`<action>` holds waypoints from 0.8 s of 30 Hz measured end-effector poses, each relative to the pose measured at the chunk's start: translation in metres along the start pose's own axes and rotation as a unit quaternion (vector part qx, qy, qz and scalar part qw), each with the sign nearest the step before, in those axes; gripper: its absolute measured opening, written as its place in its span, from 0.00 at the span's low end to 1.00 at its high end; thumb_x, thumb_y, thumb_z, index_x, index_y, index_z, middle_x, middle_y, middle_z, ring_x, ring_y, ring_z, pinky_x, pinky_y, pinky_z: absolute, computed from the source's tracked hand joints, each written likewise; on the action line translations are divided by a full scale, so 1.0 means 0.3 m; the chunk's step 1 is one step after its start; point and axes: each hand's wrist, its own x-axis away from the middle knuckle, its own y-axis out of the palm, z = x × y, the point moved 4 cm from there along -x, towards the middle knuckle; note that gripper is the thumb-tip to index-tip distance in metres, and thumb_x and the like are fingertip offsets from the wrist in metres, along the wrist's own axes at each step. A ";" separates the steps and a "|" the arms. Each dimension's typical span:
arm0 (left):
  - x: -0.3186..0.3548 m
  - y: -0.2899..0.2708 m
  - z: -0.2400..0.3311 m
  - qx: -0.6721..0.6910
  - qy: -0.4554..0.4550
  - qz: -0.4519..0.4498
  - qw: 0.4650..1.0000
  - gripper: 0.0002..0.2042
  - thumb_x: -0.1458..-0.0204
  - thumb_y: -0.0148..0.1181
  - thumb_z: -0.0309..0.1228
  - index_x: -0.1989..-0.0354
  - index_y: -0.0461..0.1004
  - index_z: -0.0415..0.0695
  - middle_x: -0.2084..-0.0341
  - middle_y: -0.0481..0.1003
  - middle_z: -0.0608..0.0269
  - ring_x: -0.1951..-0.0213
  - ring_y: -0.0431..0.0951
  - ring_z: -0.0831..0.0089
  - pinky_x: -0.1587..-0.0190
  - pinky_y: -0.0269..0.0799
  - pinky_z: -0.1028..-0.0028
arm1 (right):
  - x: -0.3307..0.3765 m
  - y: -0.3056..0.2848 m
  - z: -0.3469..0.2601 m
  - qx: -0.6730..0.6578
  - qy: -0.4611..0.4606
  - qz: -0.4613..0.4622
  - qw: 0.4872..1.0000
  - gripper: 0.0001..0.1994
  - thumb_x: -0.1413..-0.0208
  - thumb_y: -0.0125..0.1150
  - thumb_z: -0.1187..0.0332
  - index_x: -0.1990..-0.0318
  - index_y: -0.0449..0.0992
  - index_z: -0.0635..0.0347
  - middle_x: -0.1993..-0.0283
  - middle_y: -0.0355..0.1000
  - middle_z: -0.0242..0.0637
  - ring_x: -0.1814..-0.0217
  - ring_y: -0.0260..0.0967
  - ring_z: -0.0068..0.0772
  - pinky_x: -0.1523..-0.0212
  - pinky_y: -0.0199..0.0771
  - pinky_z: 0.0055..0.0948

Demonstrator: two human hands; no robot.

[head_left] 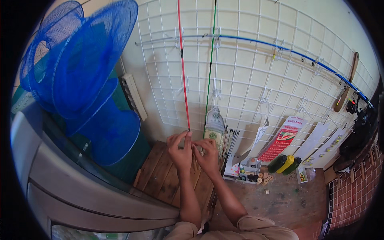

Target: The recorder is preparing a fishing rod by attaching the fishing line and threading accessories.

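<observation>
Rod [185, 80] — one, red — two hands [181, 154] at its lower part

The thin rod [184, 80] in my left grip [182, 150] is red, with a black band partway up. Beside it, a second rod [212, 48] is green broken by black bands; a third rod [256, 41], running across, is blue. Behind them, a white wire grid [238, 58] draws a pattern of squares over a cream wall [320, 18]. To the left, mesh nets [76, 76] are vivid blue. A hanging strip [282, 138] is red and white, one bottle [285, 164] yellow, the counter [280, 204] brown with mottled marks, my sleeve [262, 229] tan.
</observation>
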 end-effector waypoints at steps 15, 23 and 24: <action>0.036 0.085 -0.149 0.018 -0.080 -0.063 0.995 0.06 0.52 0.64 0.27 0.66 0.79 0.42 0.72 0.77 0.61 0.63 0.72 0.66 0.59 0.68 0.69 | -0.018 0.045 0.137 0.060 -0.010 -0.049 0.997 0.08 0.55 0.63 0.74 0.65 0.79 0.59 0.66 0.74 0.37 0.55 0.61 0.45 0.51 0.61 0.38; 0.051 0.143 -0.165 0.037 -0.100 -0.052 0.993 0.06 0.53 0.65 0.26 0.66 0.80 0.42 0.71 0.78 0.60 0.65 0.73 0.66 0.60 0.69 0.69 | -0.019 0.020 0.167 0.065 0.007 0.004 0.998 0.08 0.54 0.64 0.74 0.64 0.80 0.56 0.65 0.74 0.36 0.55 0.60 0.42 0.51 0.61 0.37; 0.052 0.147 -0.164 0.039 -0.099 -0.052 0.993 0.06 0.53 0.65 0.26 0.66 0.80 0.42 0.71 0.78 0.60 0.65 0.73 0.66 0.60 0.69 0.69 | -0.016 0.018 0.173 0.065 0.006 0.005 0.998 0.08 0.54 0.64 0.74 0.64 0.80 0.56 0.65 0.74 0.36 0.55 0.60 0.42 0.51 0.61 0.37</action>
